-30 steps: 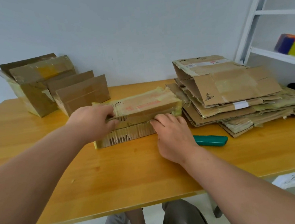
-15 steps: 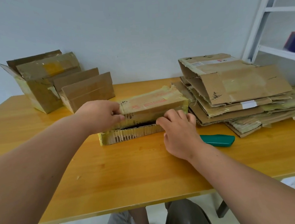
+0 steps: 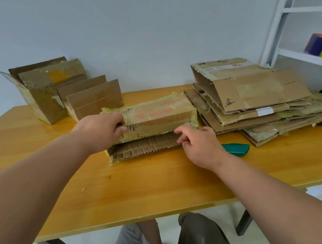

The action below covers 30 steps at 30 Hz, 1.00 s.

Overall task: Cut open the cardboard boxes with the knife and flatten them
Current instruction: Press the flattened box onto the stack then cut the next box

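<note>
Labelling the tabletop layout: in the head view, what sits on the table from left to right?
Open box with smaller boxes → taped box, gripped at its left end by the left hand, right hand at its front edge → green knife → stack of flattened cardboard.

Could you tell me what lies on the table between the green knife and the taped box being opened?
The right hand, its fingers at the box; the knife lies behind it, in the head view.

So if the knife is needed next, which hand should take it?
The right hand: the green knife lies on the table just beside it, and its fingers only touch the taped box. The left hand grips that box.
</note>
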Tool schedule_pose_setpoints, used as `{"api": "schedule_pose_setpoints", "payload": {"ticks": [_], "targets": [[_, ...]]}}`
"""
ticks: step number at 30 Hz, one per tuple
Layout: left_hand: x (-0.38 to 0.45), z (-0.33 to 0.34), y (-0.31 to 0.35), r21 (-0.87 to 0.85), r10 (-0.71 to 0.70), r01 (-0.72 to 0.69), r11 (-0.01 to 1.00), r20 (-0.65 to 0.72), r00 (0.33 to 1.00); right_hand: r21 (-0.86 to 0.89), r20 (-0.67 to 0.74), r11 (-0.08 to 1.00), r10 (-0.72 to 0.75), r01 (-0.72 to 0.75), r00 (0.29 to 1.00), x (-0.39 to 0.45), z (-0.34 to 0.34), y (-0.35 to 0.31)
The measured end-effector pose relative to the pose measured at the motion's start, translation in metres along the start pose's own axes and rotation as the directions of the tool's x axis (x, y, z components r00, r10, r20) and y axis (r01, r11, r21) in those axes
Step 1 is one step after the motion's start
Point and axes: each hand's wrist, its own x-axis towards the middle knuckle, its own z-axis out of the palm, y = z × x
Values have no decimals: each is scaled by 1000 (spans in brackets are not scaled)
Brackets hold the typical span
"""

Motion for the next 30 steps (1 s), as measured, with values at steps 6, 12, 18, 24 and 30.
{"api": "schedule_pose_setpoints", "payload": {"ticks": [6, 12, 18, 24, 30], "targets": [[-2, 27, 17, 310, 84, -37, 950, -140, 987, 292, -218, 944, 220, -152, 951, 13, -3, 3], [1, 31, 8, 257, 157, -109, 960, -172, 972, 217, -361, 961, 243, -172, 900, 16, 3, 3], [-2, 6, 1, 17, 172, -173, 985, 13, 985, 60, -447, 977, 210, -206, 869, 22, -1, 12], [-2, -8, -7, -341, 127, -121, 932, -4, 992, 103, -346, 974, 225, -202, 911, 29, -7, 15], [0, -21, -5, -548, -38, 69, 834, 68, 997, 177, -412, 960, 271, -215, 870, 36, -12, 15]]}}
